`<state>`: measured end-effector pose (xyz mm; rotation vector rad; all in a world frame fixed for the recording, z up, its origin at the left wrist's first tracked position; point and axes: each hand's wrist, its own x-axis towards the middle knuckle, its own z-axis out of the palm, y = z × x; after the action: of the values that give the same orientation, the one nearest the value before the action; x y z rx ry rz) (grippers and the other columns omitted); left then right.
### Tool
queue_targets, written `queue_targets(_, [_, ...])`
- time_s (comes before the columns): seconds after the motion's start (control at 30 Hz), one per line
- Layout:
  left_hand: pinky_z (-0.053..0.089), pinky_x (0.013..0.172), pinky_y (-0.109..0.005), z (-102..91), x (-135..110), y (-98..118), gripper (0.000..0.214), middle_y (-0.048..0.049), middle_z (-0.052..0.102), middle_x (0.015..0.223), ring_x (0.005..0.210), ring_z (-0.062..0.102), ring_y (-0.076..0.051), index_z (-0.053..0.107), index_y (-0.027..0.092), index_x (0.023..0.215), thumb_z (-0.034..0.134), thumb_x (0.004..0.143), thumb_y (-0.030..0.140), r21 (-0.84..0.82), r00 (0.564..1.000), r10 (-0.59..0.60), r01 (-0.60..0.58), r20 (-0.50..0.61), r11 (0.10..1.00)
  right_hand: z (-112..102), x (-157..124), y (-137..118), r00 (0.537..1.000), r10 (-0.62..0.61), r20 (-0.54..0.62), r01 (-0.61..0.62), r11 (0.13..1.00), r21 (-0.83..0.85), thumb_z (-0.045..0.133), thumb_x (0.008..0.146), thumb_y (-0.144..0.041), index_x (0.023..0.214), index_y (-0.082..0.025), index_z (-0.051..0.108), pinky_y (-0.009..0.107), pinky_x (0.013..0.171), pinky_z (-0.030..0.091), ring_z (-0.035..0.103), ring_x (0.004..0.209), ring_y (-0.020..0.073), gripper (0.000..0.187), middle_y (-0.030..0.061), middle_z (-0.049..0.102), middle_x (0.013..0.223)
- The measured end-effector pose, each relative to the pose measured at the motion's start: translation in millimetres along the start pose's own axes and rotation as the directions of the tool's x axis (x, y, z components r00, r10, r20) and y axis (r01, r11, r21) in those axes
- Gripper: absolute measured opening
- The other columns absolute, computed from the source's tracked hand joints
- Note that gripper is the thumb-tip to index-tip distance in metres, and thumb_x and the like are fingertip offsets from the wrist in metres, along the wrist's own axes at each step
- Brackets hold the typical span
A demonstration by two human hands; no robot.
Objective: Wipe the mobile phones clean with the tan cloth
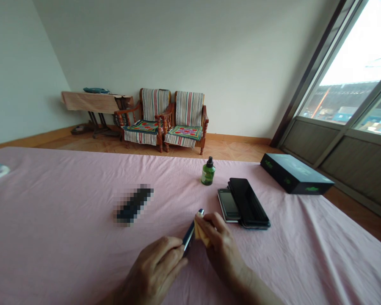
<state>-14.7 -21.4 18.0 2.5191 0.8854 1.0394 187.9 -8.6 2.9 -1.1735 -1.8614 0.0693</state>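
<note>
My left hand (157, 267) is closed round the near end of a slim dark-blue phone (189, 237), which is held nearly edge-on above the pink cloth. Its silvery edge catches the light. Pinched in my right hand (220, 243) is a small yellow wiping cloth (201, 233), pressed against the phone's far end. Just right of that hand, a black tablet-like device (249, 203) partly covers a smaller grey-screened phone (229, 205). A green bottle (208, 173) with a black pump top stands upright beyond my hands.
The pink cloth (66, 250) spreads over the whole working surface. To the left lies a dark oblong thing (135, 205), blurred by pixelation. A black box (296, 171) sits at the far right edge. Two wooden chairs (186, 114) stand by the wall.
</note>
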Motion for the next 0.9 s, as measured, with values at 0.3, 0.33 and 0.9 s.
queue_targets(0.3, [0.051,0.091,-0.017,2.2,-5,-4,0.023,-0.0023,0.063,0.101,0.094,0.065,-0.013,0.058,0.023,0.109,0.046,0.096,0.009,-0.041,0.999,-0.028,0.03,0.04,0.999,-1,-1,-13,0.999,-0.034,0.039,0.033,0.998,0.046,0.039,0.079,0.0,0.114,-0.019,0.064,0.026,0.065,0.053,0.059,0.075,0.0176,0.047,0.008,0.06,0.087])
queue_targets(0.33, [0.051,0.091,-0.016,2.2,-5,-5,0.024,-0.0022,0.063,0.101,0.095,0.065,-0.012,0.058,0.023,0.108,0.044,0.096,0.008,-0.047,0.999,-0.028,0.03,0.032,0.998,-1,-4,-19,0.997,-0.053,0.063,0.048,0.995,0.083,0.039,0.079,0.0,0.115,-0.018,0.064,0.026,0.064,0.053,0.059,0.075,0.0177,0.047,0.0082,0.06,0.087])
queue_targets(0.9, [0.059,0.078,-0.019,-0.6,6,9,0.026,-0.0045,0.067,0.089,0.079,0.068,-0.013,0.064,0.018,0.101,0.038,0.1,0.017,0.02,0.989,0.129,-0.128,-0.07,0.992,-11,10,13,0.995,0.1,0.007,-0.1,0.995,-0.005,0.042,0.082,-0.002,0.11,-0.018,0.067,0.024,0.066,0.051,0.058,0.075,0.0153,0.041,0.0065,0.055,0.089])
